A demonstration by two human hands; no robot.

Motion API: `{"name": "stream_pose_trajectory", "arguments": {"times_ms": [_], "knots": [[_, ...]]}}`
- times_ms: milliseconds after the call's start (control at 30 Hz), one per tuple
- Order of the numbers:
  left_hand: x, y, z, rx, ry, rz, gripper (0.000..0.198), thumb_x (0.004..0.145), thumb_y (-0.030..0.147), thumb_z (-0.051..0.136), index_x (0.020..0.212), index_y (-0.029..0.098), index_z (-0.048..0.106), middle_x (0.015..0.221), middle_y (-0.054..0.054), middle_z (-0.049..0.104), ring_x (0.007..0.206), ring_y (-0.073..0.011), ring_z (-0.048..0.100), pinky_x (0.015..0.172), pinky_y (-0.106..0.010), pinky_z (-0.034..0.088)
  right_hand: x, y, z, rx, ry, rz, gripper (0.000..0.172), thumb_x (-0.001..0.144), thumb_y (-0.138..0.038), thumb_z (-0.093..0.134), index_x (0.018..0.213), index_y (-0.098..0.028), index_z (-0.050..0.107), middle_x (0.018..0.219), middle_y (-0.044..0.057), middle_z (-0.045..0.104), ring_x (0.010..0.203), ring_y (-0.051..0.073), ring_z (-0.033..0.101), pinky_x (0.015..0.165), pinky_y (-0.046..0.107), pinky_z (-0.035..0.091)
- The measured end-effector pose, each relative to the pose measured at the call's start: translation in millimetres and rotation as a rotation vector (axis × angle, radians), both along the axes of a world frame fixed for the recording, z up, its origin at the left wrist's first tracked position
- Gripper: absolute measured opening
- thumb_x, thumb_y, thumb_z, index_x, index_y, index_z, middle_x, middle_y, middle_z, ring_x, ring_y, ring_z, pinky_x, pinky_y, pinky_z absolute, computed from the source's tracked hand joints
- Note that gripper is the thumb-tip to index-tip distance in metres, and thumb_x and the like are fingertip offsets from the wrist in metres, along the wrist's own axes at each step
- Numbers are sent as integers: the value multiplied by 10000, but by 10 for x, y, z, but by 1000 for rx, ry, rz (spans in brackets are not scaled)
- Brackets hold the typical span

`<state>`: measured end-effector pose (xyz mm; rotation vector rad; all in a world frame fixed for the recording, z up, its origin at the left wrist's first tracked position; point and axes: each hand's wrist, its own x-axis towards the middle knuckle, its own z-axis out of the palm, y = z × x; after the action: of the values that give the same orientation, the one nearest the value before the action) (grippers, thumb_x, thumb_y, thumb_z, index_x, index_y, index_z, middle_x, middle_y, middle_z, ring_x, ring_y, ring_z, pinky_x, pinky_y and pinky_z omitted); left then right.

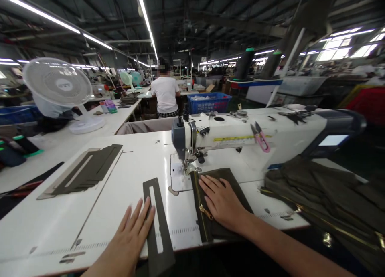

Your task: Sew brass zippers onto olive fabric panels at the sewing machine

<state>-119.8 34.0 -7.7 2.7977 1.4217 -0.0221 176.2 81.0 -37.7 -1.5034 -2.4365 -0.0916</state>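
Observation:
My left hand (135,225) lies flat on the white table, its fingertips against the left edge of a dark olive fabric strip (150,245) with a long slot cut through it. My right hand (222,201) is spread on a dark olive fabric panel (237,185) that carries a brass zipper (198,197). The zipper's pull (206,212) hangs just left of my right palm. The panel's far end reaches the presser foot of the sewing machine (188,166). Whether fabric sits under the foot is too small to tell.
Slotted fabric pieces (87,172) lie stacked on the left. A zippered olive fabric bundle (319,193) fills the right. Pink thread snips (261,138) rest on the machine arm. A white fan (87,122) stands back left. Beyond are a blue basket (207,104) and a person (165,94).

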Motion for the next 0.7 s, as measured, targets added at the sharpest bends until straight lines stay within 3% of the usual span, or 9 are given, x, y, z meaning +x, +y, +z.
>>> {"name": "stream_pose_trajectory", "arguments": {"times_ms": [167, 267, 400, 500, 567, 700], "knots": [[-13, -126, 0, 68, -86, -42, 777, 678, 273, 573, 1386, 245, 253, 1422, -84, 285, 1300, -335, 250, 1019, -528, 268, -21, 66, 3, 35, 19, 34, 437, 860, -209, 377, 1289, -164, 444, 1359, 82, 418, 1222, 253, 361, 987, 455, 292], [-20, 2, -48, 168, -244, -30, 534, 779, 205, 474, 1300, 308, 411, 1341, -33, 445, 1244, -272, 384, 1028, -463, 312, -11, 87, -53, 51, 48, 83, 478, 841, -153, 348, 1315, -108, 395, 1396, 89, 358, 1284, 206, 294, 1051, 424, 238], [23, 286, -122, 194, -413, 15, 392, 828, 163, 352, 1146, 252, 564, 1096, -57, 606, 1005, -205, 581, 838, -310, 503, 24, 124, -79, 15, 126, 92, 469, 812, -150, 363, 1272, -93, 434, 1368, 108, 397, 1273, 191, 326, 1044, 424, 274], [123, 430, -104, 218, -483, 83, 358, 845, 165, 318, 972, 208, 650, 942, -64, 621, 829, -184, 626, 696, -280, 540, 41, 120, -80, 11, 192, 73, 435, 809, -177, 386, 1219, -67, 480, 1336, 143, 431, 1253, 198, 361, 1040, 421, 290], [223, 457, -66, 257, -529, 88, 332, 860, 181, 334, 927, 194, 659, 929, -64, 633, 822, -184, 633, 702, -294, 547, 31, 81, -88, 13, 189, 79, 435, 822, -184, 380, 1227, -60, 476, 1342, 153, 420, 1264, 206, 345, 1045, 433, 281], [524, 455, -19, 369, -629, -63, 325, 880, 141, 353, 1109, 190, 578, 1097, -69, 626, 989, -182, 605, 850, -329, 521, -30, -37, -99, 8, 132, 115, 464, 833, -167, 361, 1281, -69, 431, 1372, 139, 378, 1295, 209, 287, 1057, 451, 257]]}}
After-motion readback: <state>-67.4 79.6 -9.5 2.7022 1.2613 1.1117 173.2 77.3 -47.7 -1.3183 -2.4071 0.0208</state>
